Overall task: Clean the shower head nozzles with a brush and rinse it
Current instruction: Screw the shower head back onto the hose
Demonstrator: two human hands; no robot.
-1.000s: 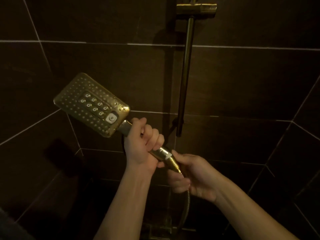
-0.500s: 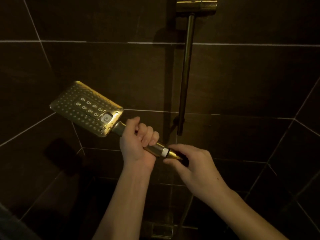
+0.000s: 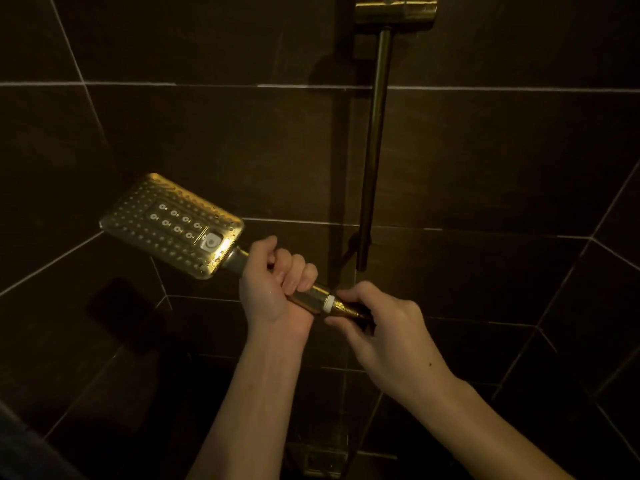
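The shower head (image 3: 172, 225) sits left of centre, held up in front of a corner of dark wall tiles (image 3: 485, 150). It is a flat rectangular plate with rounded corners, gold and shiny, its face turned toward the camera and tilted, the far end up and to the left. Rows of small raised nozzles dot the face; a darker middle panel carries eight larger white-ringed nozzles in two rows, and a pale square button (image 3: 211, 242) sits at the end nearest the handle. Water beads glint along the edge near the button.

The round gold handle (image 3: 308, 295) runs down to the right. The left hand (image 3: 277, 282) is wrapped fully around it, fingers curled over the top and the thumb pointing toward the head. Past that grip a white ring (image 3: 328, 303) marks the joint with a ribbed gold hose nut (image 3: 348, 308). The right hand (image 3: 384, 336) pinches this nut between thumb and fingers, its fingertips closed on the metal.

Behind, a slim metal riser rail (image 3: 375, 150) stands upright on the wall, capped by a gold bracket (image 3: 396, 13). The tiles are smooth, large, with pale grout lines.
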